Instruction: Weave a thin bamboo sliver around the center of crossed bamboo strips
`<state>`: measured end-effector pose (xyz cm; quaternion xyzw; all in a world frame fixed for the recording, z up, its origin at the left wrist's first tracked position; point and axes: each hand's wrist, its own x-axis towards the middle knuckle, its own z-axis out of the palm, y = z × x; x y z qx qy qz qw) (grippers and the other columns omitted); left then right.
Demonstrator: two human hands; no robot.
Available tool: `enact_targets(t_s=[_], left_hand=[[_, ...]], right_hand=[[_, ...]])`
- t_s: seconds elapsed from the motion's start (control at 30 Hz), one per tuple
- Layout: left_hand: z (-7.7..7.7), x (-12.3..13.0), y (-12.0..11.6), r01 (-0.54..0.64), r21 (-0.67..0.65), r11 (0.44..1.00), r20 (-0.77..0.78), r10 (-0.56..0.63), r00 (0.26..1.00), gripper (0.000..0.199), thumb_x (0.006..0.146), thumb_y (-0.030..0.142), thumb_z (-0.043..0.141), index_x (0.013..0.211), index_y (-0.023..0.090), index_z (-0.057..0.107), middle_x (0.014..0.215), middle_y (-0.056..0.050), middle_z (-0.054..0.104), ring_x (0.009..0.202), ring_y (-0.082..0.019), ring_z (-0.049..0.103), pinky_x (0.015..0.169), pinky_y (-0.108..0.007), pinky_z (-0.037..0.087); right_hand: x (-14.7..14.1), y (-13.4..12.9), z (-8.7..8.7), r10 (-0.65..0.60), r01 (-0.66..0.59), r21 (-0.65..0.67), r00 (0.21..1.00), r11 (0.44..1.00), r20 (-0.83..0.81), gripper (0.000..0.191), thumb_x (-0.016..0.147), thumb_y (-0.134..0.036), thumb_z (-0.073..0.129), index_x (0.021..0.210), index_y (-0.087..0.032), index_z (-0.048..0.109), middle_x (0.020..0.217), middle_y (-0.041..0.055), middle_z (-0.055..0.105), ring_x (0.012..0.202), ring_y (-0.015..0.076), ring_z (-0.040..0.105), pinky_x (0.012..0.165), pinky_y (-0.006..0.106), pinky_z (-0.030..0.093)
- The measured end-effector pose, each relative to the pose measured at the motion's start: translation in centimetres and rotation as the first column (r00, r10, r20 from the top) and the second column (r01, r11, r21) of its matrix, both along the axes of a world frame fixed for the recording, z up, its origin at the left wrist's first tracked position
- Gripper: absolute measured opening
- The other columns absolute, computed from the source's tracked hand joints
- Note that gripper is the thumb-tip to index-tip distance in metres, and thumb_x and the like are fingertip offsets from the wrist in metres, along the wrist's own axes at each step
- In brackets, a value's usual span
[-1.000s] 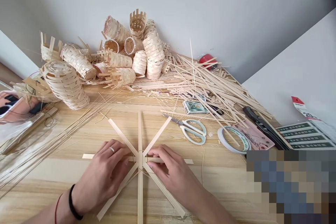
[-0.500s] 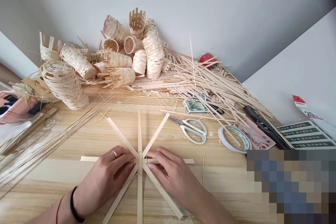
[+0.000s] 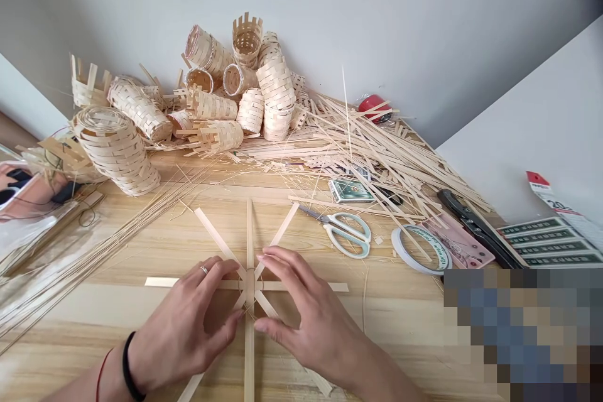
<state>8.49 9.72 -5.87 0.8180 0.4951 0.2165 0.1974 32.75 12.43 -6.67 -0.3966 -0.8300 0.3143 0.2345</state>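
Note:
A star of flat pale bamboo strips (image 3: 250, 352) lies on the table, crossing at one centre. Thin weaving strand loops round that centre. My left hand (image 3: 191, 317), with a ring and dark wristbands, rests over the left strips; its thumb and forefinger are apart, their tips near the centre. On the other side my right hand (image 3: 308, 311) is spread, fingertips at the upper right strip and thumb by the lower right one. Neither hand is closed round a strip. The palms hide parts of the lower diagonal strips.
Woven baskets (image 3: 217, 107) are heaped at the back beside a pile of loose strips (image 3: 377, 144). Scissors (image 3: 348, 235), a tape roll (image 3: 421, 248) and a black-handled tool (image 3: 471, 226) lie to the right. Thin strands (image 3: 117, 239) stretch along the left.
Both hands have loosened from the centre. Thumbs have moved down and away from the forefingers, showing more of the crossing and its strand. The star has shifted slightly.

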Motion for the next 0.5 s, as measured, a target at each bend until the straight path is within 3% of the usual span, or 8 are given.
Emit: enact_targets(t_s=[0.1, 0.17, 0.5], left_hand=[[-0.59, -0.09, -0.11, 0.045, 0.004, 0.999, -0.091, -0.044, 0.995, 0.070, 0.093, 0.025, 0.061, 0.155, 0.023, 0.029, 0.138, -0.013, 0.061, 0.130, -0.031, 0.059, 0.107, -0.047, 0.053], [-0.63, 0.02, -0.09, 0.081, -0.030, 0.996, -0.122, -0.084, 0.989, 0.073, 0.091, 0.021, 0.060, 0.156, 0.023, 0.029, 0.138, -0.013, 0.061, 0.129, -0.031, 0.058, 0.108, -0.050, 0.052], [-0.65, 0.60, 0.08, 0.073, -0.065, 0.995, -0.112, -0.080, 0.991, 0.054, 0.092, 0.020, 0.060, 0.143, 0.020, 0.043, 0.127, -0.013, 0.063, 0.115, -0.031, 0.062, 0.099, -0.051, 0.055]], right_hand=[[-0.11, -0.05, 0.09, 0.065, -0.064, -0.013, 0.992, 0.998, 0.105, 0.090, 0.083, -0.028, 0.084, 0.157, -0.025, 0.034, 0.158, 0.0107, 0.044, 0.145, 0.0302, 0.042, 0.121, 0.050, 0.041], [-0.23, -0.10, 0.13, 0.083, -0.080, -0.023, 0.986, 0.997, 0.146, 0.090, 0.083, -0.027, 0.084, 0.158, -0.023, 0.034, 0.158, 0.0107, 0.045, 0.144, 0.0310, 0.041, 0.122, 0.052, 0.039], [-0.50, -0.19, 0.04, 0.089, -0.089, -0.003, 0.987, 0.996, 0.131, 0.079, 0.082, -0.024, 0.081, 0.152, -0.020, 0.044, 0.146, 0.0134, 0.053, 0.133, 0.0328, 0.049, 0.115, 0.055, 0.045]])
